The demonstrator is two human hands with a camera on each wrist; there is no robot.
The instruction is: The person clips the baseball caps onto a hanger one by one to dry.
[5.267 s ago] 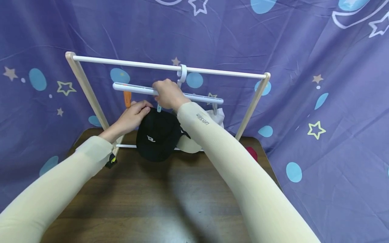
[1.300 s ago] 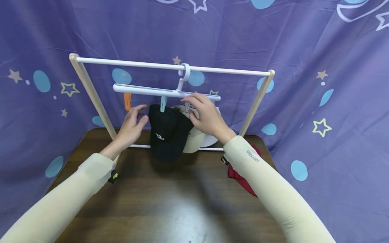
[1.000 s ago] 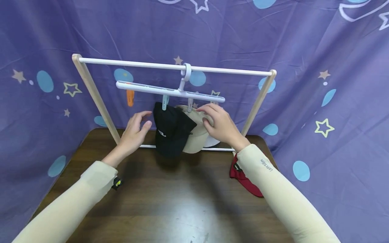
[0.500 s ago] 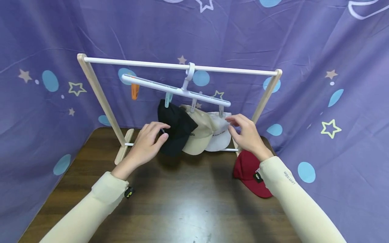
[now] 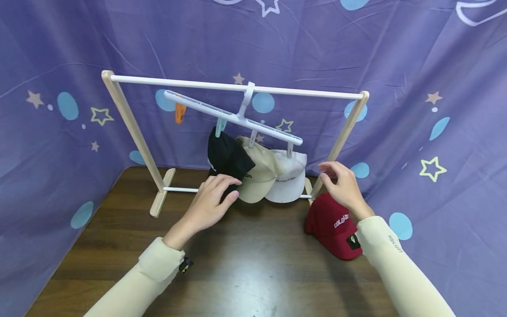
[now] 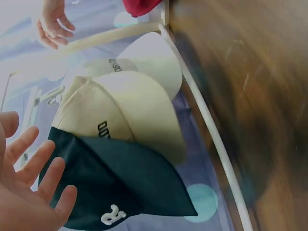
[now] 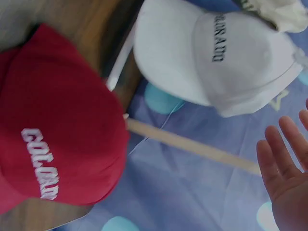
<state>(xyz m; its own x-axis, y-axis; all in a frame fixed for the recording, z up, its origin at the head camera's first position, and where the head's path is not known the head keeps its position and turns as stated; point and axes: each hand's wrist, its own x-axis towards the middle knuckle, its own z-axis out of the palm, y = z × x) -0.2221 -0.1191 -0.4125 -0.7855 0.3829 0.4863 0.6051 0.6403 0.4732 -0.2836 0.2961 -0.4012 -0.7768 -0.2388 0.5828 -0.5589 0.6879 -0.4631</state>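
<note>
A white clip hanger (image 5: 198, 107) hangs tilted, its right end lower. From its clips hang a black cap (image 5: 229, 154), a beige cap (image 5: 259, 171) and a white cap (image 5: 292, 180), overlapping side by side. An orange clip (image 5: 180, 113) at the hanger's left end holds nothing. My left hand (image 5: 210, 204), fingers relaxed, covers the black cap's lower part in the head view; whether it touches I cannot tell. My right hand (image 5: 343, 185) is held loosely above a red cap (image 5: 330, 224) on the table and holds nothing. The white cap (image 7: 231, 57) is beside it in the right wrist view.
A rack with wooden legs (image 5: 132, 132) and a white top rail (image 5: 178, 82) stands at the back of the brown table (image 5: 253, 264). Its lower rail (image 5: 180, 189) runs behind the caps. A purple curtain (image 5: 309, 48) hangs close behind.
Earlier my right hand held the hanger and my left touched the black cap. Both hands have since come down and shifted right. The hanger's left end has risen and its right end has dropped.
</note>
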